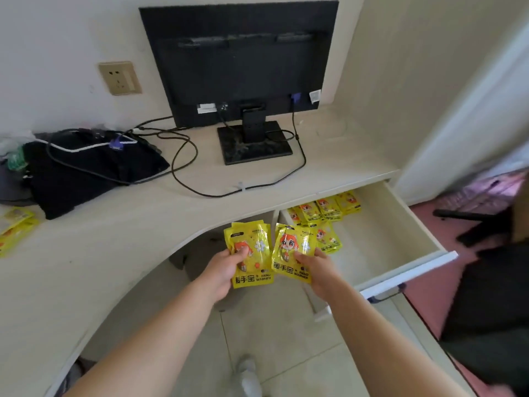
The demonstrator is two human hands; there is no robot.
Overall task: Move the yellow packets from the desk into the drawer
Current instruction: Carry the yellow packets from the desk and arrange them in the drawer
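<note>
Cream desk by a white wall, with a monitor facing away, cables and a black bag. Left hand pinches the left stack, thumb on top, just off the desk edge. Right hand pinches the right stack at the open drawer's corner. Loose packets lie inside, and spare packets sit at the desk's left end.

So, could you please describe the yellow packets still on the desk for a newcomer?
From the black flat monitor on the pale desk, go left past the black cloth bundle. At the desk's left edge lie yellow packets, the only ones neither hand-held nor in the open drawer.
</note>
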